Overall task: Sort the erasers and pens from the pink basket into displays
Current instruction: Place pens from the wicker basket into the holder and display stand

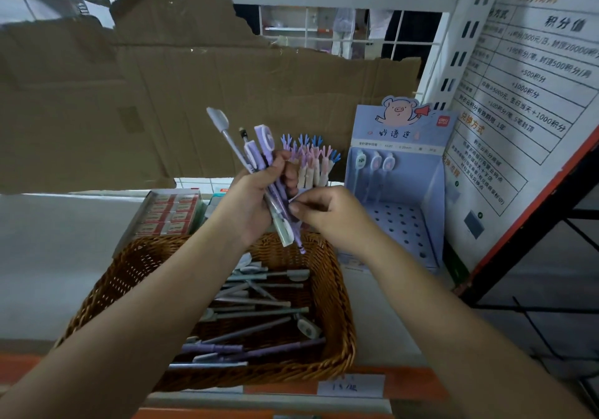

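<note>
- Pen-sorting step: the left hand [249, 204] is clamped round a bundle of pens [259, 152] at frame centre, and the right hand [327, 214] pinches its lower part.
- Next, I judge, one pen must be drawn free and stood in the blue display [398, 211], right of centre, which holds three pens [376, 162].
- The wicker basket [337, 289], lower centre, holds many loose pens [256, 308].
</note>
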